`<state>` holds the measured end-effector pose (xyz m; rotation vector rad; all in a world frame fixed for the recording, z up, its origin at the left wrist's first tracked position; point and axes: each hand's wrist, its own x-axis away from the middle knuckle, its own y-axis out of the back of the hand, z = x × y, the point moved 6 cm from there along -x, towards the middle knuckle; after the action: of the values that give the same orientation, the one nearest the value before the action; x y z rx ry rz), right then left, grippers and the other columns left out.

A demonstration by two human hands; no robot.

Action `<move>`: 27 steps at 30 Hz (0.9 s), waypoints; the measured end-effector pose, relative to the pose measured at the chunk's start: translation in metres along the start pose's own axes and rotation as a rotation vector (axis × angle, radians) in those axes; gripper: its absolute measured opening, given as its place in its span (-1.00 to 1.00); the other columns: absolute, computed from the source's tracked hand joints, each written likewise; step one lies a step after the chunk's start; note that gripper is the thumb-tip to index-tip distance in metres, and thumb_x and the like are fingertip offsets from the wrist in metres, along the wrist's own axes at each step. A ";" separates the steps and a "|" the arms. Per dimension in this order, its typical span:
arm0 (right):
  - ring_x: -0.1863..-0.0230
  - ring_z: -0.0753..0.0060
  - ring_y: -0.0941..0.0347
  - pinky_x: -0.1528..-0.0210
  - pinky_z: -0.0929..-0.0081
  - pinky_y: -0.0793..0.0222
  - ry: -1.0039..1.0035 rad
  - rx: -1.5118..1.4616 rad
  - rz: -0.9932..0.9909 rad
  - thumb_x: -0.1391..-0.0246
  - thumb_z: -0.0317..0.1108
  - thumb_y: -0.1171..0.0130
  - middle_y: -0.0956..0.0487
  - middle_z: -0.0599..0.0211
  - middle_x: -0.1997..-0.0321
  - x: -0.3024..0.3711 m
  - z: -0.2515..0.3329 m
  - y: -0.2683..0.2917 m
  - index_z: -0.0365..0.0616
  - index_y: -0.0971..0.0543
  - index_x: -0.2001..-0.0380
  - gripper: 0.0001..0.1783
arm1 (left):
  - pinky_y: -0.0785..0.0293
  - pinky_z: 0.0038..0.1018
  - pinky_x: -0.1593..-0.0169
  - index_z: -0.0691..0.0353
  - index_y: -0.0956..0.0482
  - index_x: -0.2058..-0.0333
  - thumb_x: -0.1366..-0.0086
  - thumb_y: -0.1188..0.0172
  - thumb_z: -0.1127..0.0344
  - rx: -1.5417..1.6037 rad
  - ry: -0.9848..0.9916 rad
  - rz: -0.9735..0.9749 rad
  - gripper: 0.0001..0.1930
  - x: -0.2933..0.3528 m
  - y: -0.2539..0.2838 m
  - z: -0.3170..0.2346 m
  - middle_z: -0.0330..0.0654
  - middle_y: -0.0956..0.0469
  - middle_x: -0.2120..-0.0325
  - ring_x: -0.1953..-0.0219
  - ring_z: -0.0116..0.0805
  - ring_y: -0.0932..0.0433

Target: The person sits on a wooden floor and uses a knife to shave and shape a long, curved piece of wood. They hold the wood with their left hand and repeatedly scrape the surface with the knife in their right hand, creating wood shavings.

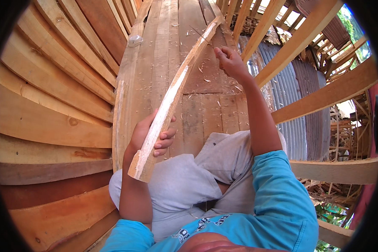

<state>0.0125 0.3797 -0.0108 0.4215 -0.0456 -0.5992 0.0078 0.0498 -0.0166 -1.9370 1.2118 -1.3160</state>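
A long, slightly curved piece of wood [171,93] slants from my lap up toward the far end of the plank floor. A pale, freshly shaved strip runs along its upper face, and its near end is cut blunt. My left hand [164,138] is wrapped around it from below, a short way above that blunt end. Beside its far part, on the right, my right hand [232,63] is closed in a fist around a knife. Only the knife's thin dark blade [199,34] shows, seen nearly edge-on across the wood; the handle is hidden in the fist.
Wood shavings lie scattered over the plank floor [155,71]. A plank wall [50,113] rises close on my left, with a small clear object [135,40] near its foot. On the right stand spaced wooden slats [332,94], with corrugated metal sheets [281,84] beyond them.
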 end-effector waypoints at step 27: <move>0.57 0.13 -0.46 0.44 0.15 -0.32 0.094 0.410 0.232 -0.13 0.39 -0.04 -0.47 0.10 0.69 0.031 0.027 -0.065 -0.35 -0.57 0.59 -0.16 | -0.22 -0.52 0.82 0.23 -0.32 0.06 -0.50 0.34 -0.16 0.004 0.068 0.014 -0.48 -0.004 0.009 0.006 -0.25 -0.22 0.66 0.81 -0.49 -0.18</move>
<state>-0.0012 0.3045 -0.0147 0.8297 -0.1275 -0.3382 0.0091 0.0483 -0.0275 -1.8917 1.2523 -1.3863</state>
